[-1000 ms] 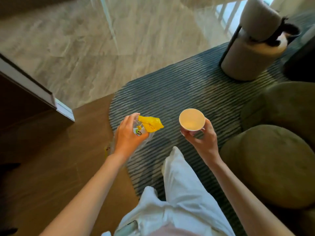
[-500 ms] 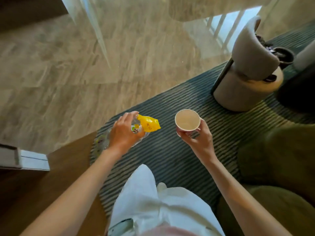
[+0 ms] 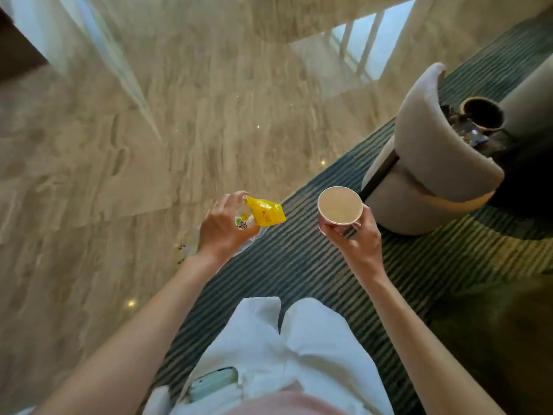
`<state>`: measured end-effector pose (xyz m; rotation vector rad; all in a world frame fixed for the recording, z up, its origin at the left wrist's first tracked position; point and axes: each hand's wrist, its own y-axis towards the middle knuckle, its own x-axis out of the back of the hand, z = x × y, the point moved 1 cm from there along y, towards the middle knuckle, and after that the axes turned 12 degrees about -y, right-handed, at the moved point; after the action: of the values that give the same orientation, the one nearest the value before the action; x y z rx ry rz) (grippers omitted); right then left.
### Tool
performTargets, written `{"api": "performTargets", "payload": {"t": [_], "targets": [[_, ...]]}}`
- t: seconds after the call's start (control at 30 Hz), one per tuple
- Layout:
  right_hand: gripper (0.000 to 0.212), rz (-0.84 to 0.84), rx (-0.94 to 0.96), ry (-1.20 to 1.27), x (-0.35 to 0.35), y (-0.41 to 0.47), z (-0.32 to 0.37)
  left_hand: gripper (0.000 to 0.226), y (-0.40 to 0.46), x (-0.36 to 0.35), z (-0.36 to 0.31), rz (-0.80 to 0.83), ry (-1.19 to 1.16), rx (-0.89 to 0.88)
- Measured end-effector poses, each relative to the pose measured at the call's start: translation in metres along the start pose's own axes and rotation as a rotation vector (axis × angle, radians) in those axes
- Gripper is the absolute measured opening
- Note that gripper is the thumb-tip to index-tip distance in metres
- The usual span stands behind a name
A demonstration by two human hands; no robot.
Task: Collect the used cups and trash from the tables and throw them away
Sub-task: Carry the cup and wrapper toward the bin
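Carrying a cup and wrappers across floor [image 3: 149, 145] and rug [image 3: 299, 265], no bin in sight.

Beside the grey chair [image 3: 434, 163], the right hand [image 3: 356, 241] curls round the base of an upright paper cup [image 3: 339, 206]; the left hand [image 3: 224, 229] pinches a yellow packet [image 3: 267, 212] and clear plastic wrap. Any tilt while walking could probably spill leftovers; the loosely held packet may slip out.

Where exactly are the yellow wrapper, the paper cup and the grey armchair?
yellow wrapper [image 3: 267, 214], head view, on its flat printed face.
paper cup [image 3: 340, 205], head view, on the pale inside of the cup.
grey armchair [image 3: 431, 139], head view, on its curved backrest.
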<state>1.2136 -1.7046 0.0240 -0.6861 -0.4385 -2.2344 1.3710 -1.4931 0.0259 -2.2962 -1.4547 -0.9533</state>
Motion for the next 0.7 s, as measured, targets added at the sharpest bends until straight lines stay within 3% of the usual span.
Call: {"api": "performTargets", "payload": {"t": [0.33, 0.7], "targets": [[0.066, -0.077, -0.154, 0.003, -0.008, 0.250, -0.060, 0.057, 0.272, -0.105, -0.026, 0.062, -0.050, -0.031], [0.067, -0.132, -0.152, -0.100, 0.037, 0.547, -0.098, 0.053, 0.547, -0.215, -0.121, 0.160, -0.038, -0.183]]}}
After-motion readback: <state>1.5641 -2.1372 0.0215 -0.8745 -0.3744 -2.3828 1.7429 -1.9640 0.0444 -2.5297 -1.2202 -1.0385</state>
